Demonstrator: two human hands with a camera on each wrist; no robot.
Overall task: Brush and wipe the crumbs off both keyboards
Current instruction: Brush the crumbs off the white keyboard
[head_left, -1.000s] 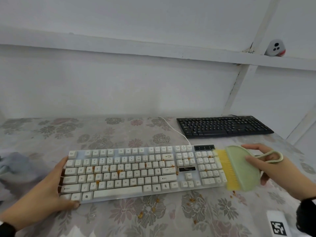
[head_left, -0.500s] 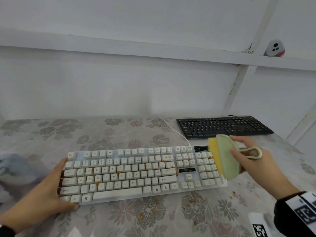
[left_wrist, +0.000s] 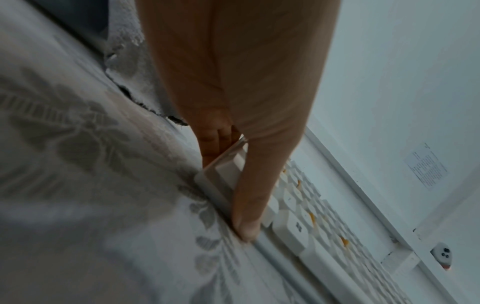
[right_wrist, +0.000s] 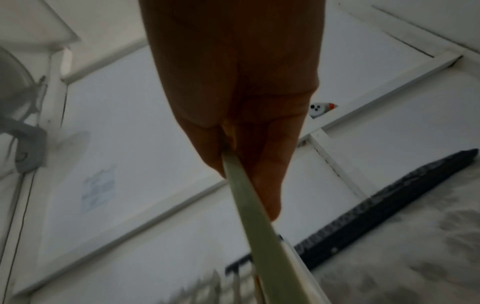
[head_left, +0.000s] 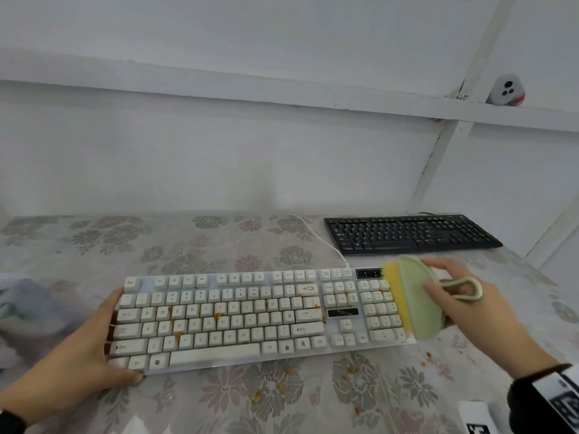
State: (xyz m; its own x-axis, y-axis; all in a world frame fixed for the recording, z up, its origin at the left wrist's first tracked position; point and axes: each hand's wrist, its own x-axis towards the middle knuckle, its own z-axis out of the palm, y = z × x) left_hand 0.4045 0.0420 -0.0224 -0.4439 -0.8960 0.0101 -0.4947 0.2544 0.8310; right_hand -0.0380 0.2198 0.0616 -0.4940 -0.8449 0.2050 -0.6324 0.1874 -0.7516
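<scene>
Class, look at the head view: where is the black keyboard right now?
The black keyboard lies at the table's far right by the wall, behind the white keyboard's right end and the brush.

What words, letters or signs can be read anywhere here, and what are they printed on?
"Esc", "Back Space", "Shift", "Ctrl" and letters such as "W", "E", "B", "N", "M": keycaps of the white keyboard.
Black keyboard: key legends too small to read.
Paper notice on the wall: printed lines, too blurred to read.
Black-and-white square code markers by the right hand, on the wrist band: patterns only, no words.
</scene>
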